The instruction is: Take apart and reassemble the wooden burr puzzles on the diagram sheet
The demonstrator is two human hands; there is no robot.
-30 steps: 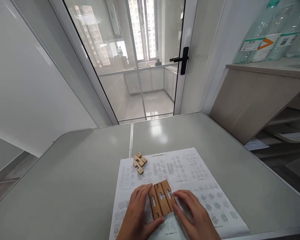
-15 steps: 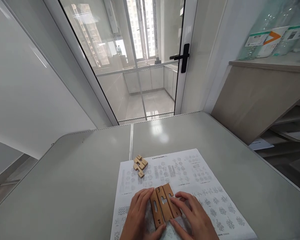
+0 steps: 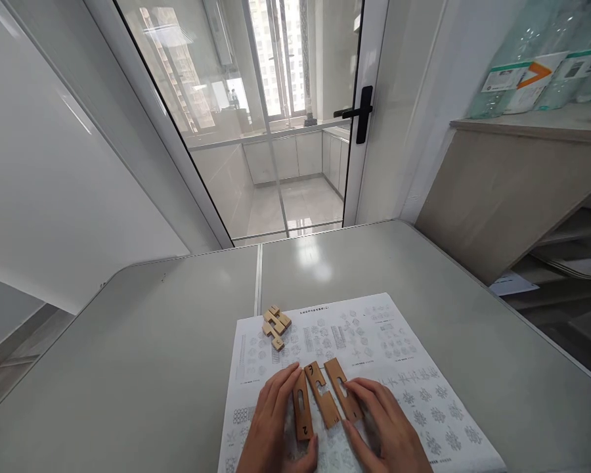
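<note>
Three flat wooden puzzle pieces lie on the printed sheet (image 3: 364, 328), standing slightly apart. My left hand (image 3: 273, 420) closes on the left slotted puzzle piece (image 3: 303, 414), marked 2, with fingers along its outer side and the thumb by its lower end. The middle notched puzzle piece (image 3: 329, 408) lies between the hands, touched by neither. My right hand (image 3: 387, 424) curls round the right notched puzzle piece (image 3: 335, 374), fingertips at its notch and thumb at the near end. Beyond them sits a small cluster of pale wooden pieces (image 3: 278, 324) on the sheet's upper left.
The sheet lies on a grey table (image 3: 128, 368) with a seam running down its middle. Ahead is a glass door with a black handle (image 3: 363, 114). At the right, plastic bottles (image 3: 512, 79) stand on a wooden shelf unit (image 3: 492, 190).
The three puzzle pieces were side by side and have spread apart. The left one shifted a little left with my left hand, and the right one moved right with my right hand.
</note>
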